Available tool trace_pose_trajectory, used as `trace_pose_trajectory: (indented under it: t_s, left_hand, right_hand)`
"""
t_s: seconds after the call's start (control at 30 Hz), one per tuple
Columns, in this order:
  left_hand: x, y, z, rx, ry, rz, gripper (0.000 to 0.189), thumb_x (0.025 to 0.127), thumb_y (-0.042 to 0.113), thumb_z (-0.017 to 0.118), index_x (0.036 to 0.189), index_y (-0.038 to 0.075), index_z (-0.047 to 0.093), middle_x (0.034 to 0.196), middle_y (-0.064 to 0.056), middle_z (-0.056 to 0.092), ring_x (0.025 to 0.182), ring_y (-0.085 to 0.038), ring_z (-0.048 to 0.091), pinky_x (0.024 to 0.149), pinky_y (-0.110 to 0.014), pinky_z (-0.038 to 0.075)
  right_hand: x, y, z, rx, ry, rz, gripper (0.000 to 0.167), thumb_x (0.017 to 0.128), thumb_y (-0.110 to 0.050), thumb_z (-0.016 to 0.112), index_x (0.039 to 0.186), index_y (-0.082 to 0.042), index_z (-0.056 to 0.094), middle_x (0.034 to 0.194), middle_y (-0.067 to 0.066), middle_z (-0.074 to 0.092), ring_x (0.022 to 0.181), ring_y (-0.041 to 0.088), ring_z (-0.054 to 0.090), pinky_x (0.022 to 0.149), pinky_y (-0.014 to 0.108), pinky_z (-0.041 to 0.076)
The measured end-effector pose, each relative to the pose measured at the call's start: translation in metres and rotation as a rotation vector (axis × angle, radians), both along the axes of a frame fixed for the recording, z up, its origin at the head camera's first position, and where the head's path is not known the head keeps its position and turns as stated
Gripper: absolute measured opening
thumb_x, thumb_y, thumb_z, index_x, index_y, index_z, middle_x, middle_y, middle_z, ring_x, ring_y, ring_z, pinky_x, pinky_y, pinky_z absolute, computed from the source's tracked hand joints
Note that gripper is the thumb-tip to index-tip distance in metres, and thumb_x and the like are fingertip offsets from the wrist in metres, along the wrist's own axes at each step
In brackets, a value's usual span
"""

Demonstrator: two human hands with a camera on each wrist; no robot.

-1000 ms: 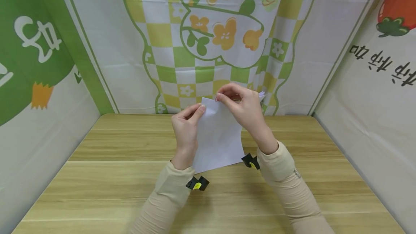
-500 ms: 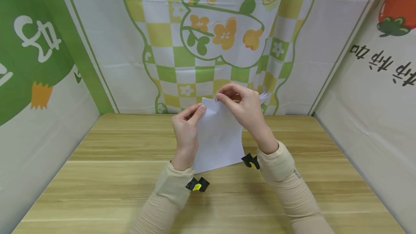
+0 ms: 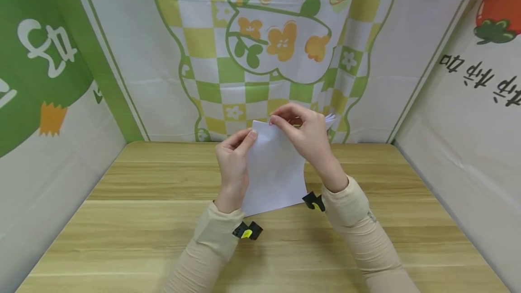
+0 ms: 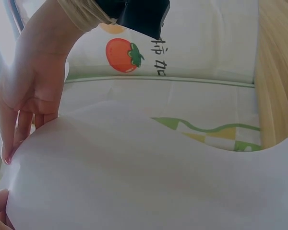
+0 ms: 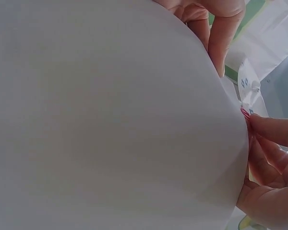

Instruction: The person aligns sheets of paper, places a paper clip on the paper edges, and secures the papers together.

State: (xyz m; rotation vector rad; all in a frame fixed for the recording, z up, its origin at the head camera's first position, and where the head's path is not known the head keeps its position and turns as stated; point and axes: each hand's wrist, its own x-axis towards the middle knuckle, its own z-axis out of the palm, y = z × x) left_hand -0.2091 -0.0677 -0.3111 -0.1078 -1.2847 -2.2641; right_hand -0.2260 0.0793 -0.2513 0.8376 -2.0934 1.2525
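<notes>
A white sheet of paper (image 3: 274,171), the front of a small stack, stands upright above the table and curves toward me. My left hand (image 3: 234,159) pinches its upper left corner between thumb and fingers. At the top edge, my right hand (image 3: 303,134) pinches a small looped red paper clip (image 5: 245,113) against the paper. In the right wrist view the clip's loop shows at the thumb tip, largely hidden by the fingers. Loose sheet ends (image 3: 330,120) fan out behind my right hand. A curled page with blue print (image 5: 248,86) shows beyond the edge in the right wrist view.
The wooden table (image 3: 134,220) lies beneath both forearms. A checked, flowered cloth (image 3: 244,71) hangs at the back, with printed cloth walls on the left (image 3: 53,71) and right (image 3: 456,116). Black wrist cameras (image 3: 247,230) sit below the cuffs.
Both hands keep their hold almost without moving. The fanned sheet ends behind the right hand have shifted slightly to the right.
</notes>
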Motion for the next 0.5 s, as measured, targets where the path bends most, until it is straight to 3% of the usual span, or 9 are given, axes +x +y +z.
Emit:
trace_pose_trajectory:
  t_s: [0.1,0.37,0.5]
  left_hand:
    - [0.000,0.000,0.001,0.009,0.003,0.002,0.016,0.078,-0.002,0.073,0.074,0.013,0.074,0.071,0.004,0.070,0.067,-0.008,0.060,0.064,-0.020,0.047]
    - [-0.001,0.001,0.000,0.015,0.032,0.012,0.023,0.078,-0.004,0.071,0.072,0.018,0.074,0.070,0.005,0.068,0.069,-0.008,0.059,0.067,-0.020,0.046]
    - [-0.001,0.001,0.000,0.017,0.039,0.014,0.023,0.078,-0.004,0.071,0.072,0.018,0.074,0.070,0.005,0.068,0.070,-0.009,0.059,0.069,-0.021,0.046]
  right_hand:
    - [0.000,0.000,0.000,-0.007,0.009,0.001,0.012,0.086,-0.022,0.070,0.089,-0.010,0.071,0.082,0.000,0.072,0.072,0.008,0.065,0.067,0.023,0.053]
    - [0.000,-0.002,-0.001,-0.038,0.030,0.013,0.009,0.084,-0.014,0.072,0.090,-0.008,0.070,0.082,0.004,0.072,0.071,0.014,0.066,0.066,0.024,0.053]
    - [0.016,-0.006,0.010,-0.030,0.041,0.003,0.007,0.084,-0.004,0.070,0.089,0.000,0.069,0.082,0.012,0.072,0.071,0.021,0.067,0.066,0.025,0.053]
